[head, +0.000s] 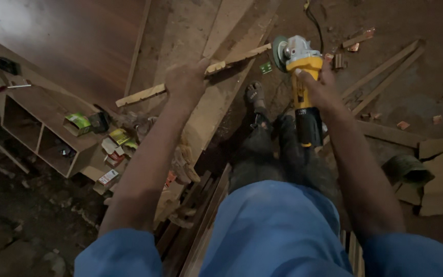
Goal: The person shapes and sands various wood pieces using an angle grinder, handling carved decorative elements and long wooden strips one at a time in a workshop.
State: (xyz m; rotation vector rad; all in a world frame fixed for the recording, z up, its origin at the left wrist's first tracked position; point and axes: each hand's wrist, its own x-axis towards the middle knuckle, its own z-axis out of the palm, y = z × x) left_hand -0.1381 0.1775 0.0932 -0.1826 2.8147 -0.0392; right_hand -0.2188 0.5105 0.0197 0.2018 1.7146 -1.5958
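Head view: left hand (186, 82) is clamped over the notched wooden strip (144, 95), whose long axis slants up toward the grinder's side. Right hand (320, 84) is wrapped tight round the yellow angle grinder (303, 66), disc (279, 53) just beside the strip's far end, the nearer hand to that end.

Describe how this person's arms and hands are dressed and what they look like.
Both hands are bare: no gloves, rings or watch visible on the left hand or the right hand. The forearms are bare too. Short blue sleeves cover the upper arms, matching the blue shirt. Dim light hides finer marks.
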